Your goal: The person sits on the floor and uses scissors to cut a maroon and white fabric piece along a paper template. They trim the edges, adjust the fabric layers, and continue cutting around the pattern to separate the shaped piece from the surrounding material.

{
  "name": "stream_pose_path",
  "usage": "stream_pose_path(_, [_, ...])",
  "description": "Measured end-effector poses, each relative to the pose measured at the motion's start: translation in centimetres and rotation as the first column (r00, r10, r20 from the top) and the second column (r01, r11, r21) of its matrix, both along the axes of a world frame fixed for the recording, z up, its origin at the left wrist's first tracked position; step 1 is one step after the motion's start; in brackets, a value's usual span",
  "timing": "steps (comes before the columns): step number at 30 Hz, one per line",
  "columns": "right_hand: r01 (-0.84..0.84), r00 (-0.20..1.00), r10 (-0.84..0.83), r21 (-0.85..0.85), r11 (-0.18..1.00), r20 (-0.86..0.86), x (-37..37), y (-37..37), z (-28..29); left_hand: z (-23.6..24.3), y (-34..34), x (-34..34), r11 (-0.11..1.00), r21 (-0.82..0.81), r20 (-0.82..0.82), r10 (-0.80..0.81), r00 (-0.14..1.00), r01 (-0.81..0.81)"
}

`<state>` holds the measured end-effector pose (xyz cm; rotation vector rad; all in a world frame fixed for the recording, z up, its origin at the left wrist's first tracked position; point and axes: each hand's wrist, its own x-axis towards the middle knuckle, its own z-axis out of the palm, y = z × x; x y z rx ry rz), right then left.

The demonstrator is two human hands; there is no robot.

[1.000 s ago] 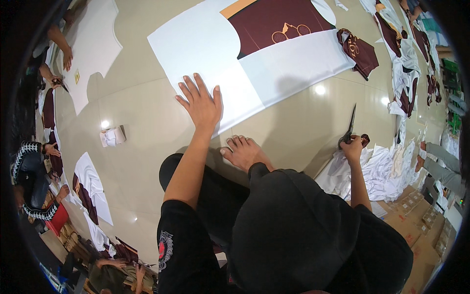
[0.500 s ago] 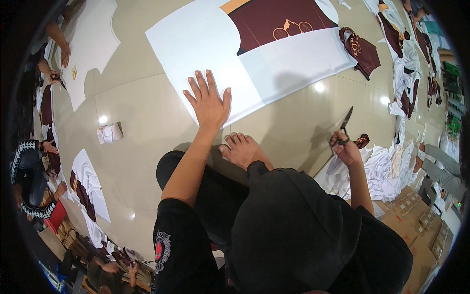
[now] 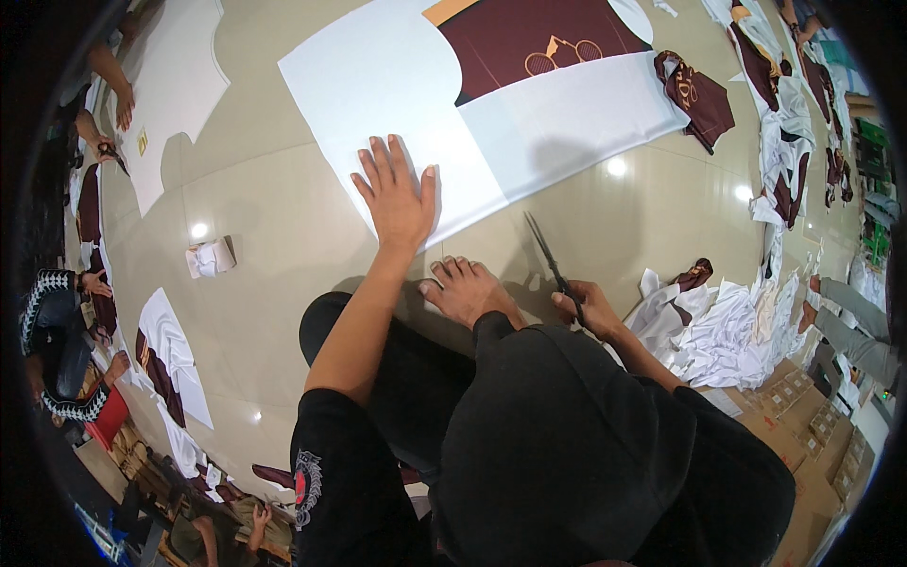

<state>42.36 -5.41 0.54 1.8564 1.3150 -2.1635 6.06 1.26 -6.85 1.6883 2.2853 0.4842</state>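
Observation:
My left hand [image 3: 397, 203] lies flat with fingers spread on a white fabric sheet [image 3: 340, 94] on the floor. The sheet carries a maroon panel [image 3: 501, 38] with an orange design, and its lower right part shows a fold of paler fabric. My right hand [image 3: 590, 307] is closed on long black scissors [image 3: 544, 248]. The blades are held off the sheet, angled up-left toward its lower edge. My bare foot [image 3: 472, 288] rests on the floor between my hands. A crumpled maroon printed piece [image 3: 699, 109] lies at the sheet's right end.
White scrap heaps [image 3: 727, 331] and cardboard [image 3: 808, 444] lie at lower right. A small white bundle [image 3: 210, 257] sits at left. Co-workers' hands work on a white piece [image 3: 179, 66] at upper left; another co-worker [image 3: 61, 350] sits at left. Fabric piles [image 3: 784, 189] line the right side.
My right hand has swung leftward from beside the scrap heap, bringing the scissors toward the sheet's lower edge. My left hand has shifted slightly and stays spread on the sheet.

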Motion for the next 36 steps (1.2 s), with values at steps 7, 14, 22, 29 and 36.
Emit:
stream_pose_path(7, [0.071,0.994,-0.073,-0.023,0.997,-0.08,-2.8,1.2,-1.1,0.0,-0.7,-0.3,0.996,-0.071,-0.158,0.032,0.987,-0.044])
stream_pose_path(14, [0.113,0.988,-0.117,-0.047,0.993,-0.101,-3.5,1.6,-2.5,-0.3,-0.7,-0.4,0.998,-0.067,-0.188,0.005,0.982,-0.018])
stream_pose_path(22, [0.176,0.975,-0.184,-0.075,0.982,-0.123,-4.6,2.4,-1.7,-0.3,-0.6,-0.3,0.999,-0.032,-0.167,0.0,0.986,-0.006])
stream_pose_path(29, [0.148,0.981,-0.156,-0.069,0.987,-0.115,-4.3,2.1,-1.7,-0.2,-0.6,-0.3,0.999,-0.037,-0.182,0.004,0.983,-0.011])
stream_pose_path(36, [0.168,0.978,-0.174,-0.053,0.984,-0.119,-5.1,2.7,-2.3,-0.3,-0.5,-0.3,0.999,-0.046,-0.194,-0.002,0.981,-0.007])
